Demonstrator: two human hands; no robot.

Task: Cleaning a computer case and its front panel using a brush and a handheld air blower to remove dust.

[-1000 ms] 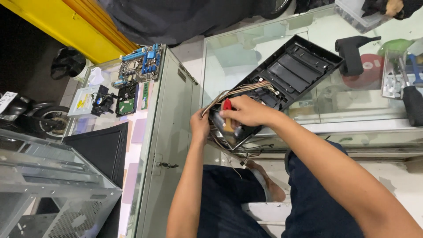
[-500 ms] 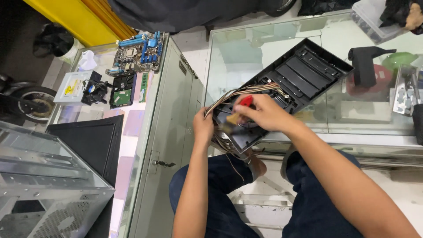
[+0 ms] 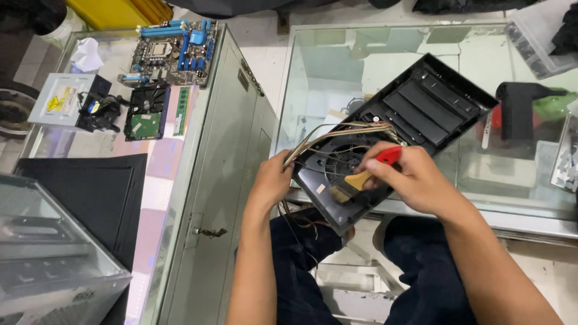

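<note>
My left hand (image 3: 272, 180) holds the black computer front panel (image 3: 391, 135) at its left edge, the fingers closed around the rim, next to a bundle of thin wires (image 3: 337, 133) that comes out from the panel there. My left forearm goes up almost straight from the bottom of the view, and the wrist is bent a little to the right, toward the panel.

My right hand (image 3: 415, 180) is closed on a small brush (image 3: 361, 177) with a red handle and a light wooden part. The bristles point down and left and touch the inner side of the panel, just beside the round fan grille (image 3: 343, 162). My right forearm comes in from the lower right corner and crosses diagonally, with the back of the hand turned up toward the camera.

The panel lies tilted, its lower corner over the front edge of the glass table (image 3: 512, 198) and above my knees, its upper end well over the glass surface.

On the other glass counter (image 3: 105, 147), at the left, are a green motherboard (image 3: 171, 51) near the far edge, a hard drive (image 3: 144, 114) just in front of it, and a memory stick (image 3: 181, 111) just beside the drive. A grey metal cabinet (image 3: 223, 180) stands between the two tables.
</note>
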